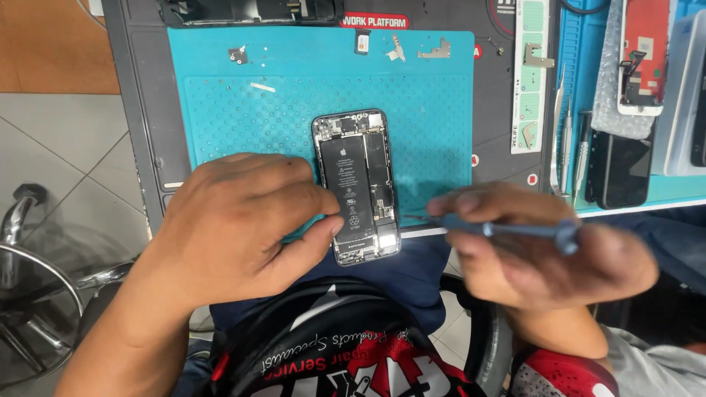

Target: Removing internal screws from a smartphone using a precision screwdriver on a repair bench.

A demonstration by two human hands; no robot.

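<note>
- At the near edge of the teal mat [441, 117], the left hand [243, 220] steadies an opened phone [358, 187]; its thumb presses the phone's lower left side and the fingers curl against the left edge.
- Just to the right, the right hand [544, 254] pinches a thin blue screwdriver [507, 229] between thumb and fingertips, the tool lying almost level with its fine tip pointing left, close to the phone's lower right edge. The hand is blurred, so whether the tip touches the phone cannot be told.
- The phone lies face up with its screen off, black battery and inner parts showing, long side running away from the person, its bottom end over the mat's front edge.
- Small metal brackets [435, 51] and screws lie well apart from the phone along the mat's far edge.
- Right of the mat, tweezers [559, 140] and slim drivers lie side by side; beyond them rest a dark phone [621, 173] and a red-backed screen panel [646, 51].
</note>
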